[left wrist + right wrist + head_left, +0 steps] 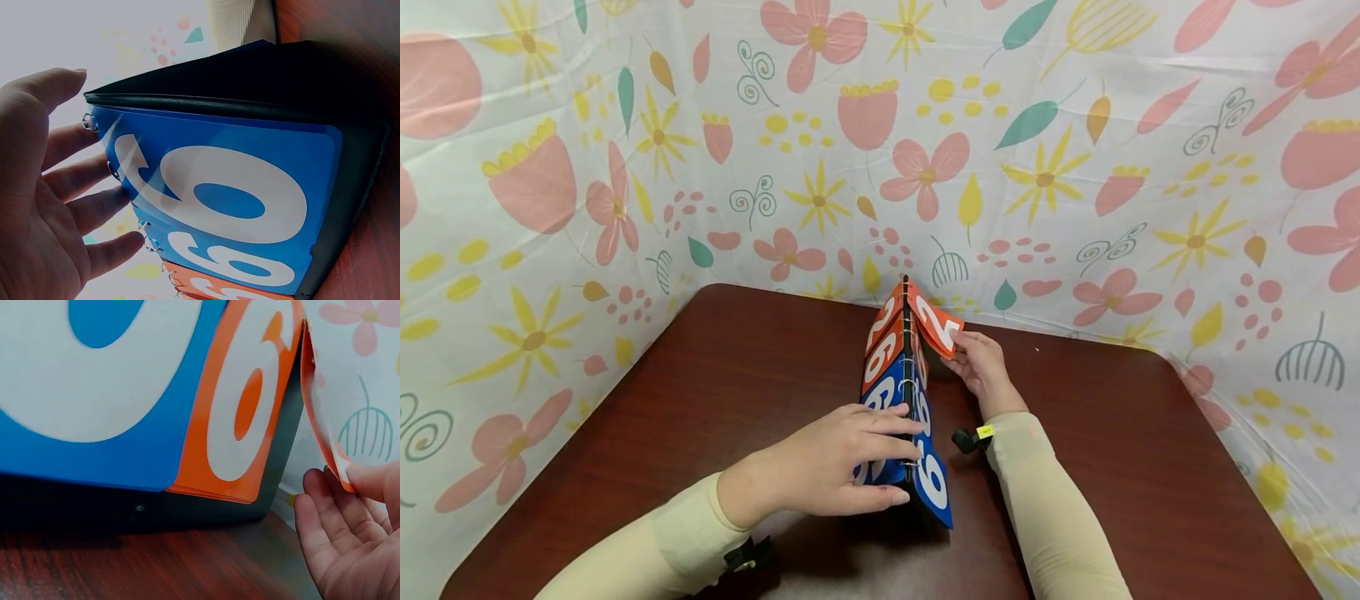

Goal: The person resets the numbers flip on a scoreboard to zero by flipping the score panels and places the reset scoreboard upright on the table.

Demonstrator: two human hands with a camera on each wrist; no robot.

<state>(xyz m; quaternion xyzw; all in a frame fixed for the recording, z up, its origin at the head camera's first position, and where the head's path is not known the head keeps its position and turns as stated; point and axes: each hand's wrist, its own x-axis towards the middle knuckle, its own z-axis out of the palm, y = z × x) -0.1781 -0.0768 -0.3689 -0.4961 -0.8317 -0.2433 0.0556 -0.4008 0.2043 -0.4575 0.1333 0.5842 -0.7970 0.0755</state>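
A tent-shaped flip scoreboard (pixel 880 375) with ring-bound number cards stands on the table, its ridge running away from me. Blue cards (pixel 250 206) make up the near part and orange cards (pixel 215 412) the far part. My right hand (pixel 983 367) pinches the lower corner of the farthest orange card (pixel 934 323) between thumb and fingers, holding it swung out from the board's right face. Across the near end of the ridge lies my left hand (pixel 838 458), its fingers extended over the rings and blue cards. The left wrist view shows those fingertips beside the metal rings (pixel 90 122).
The board stands on a dark reddish-brown table (pixel 760 358) with rounded far corners. Behind it and at both sides hangs a white cloth (pixel 865 183) printed with flowers and leaves. Each sleeved wrist carries a small black device (pixel 972 440).
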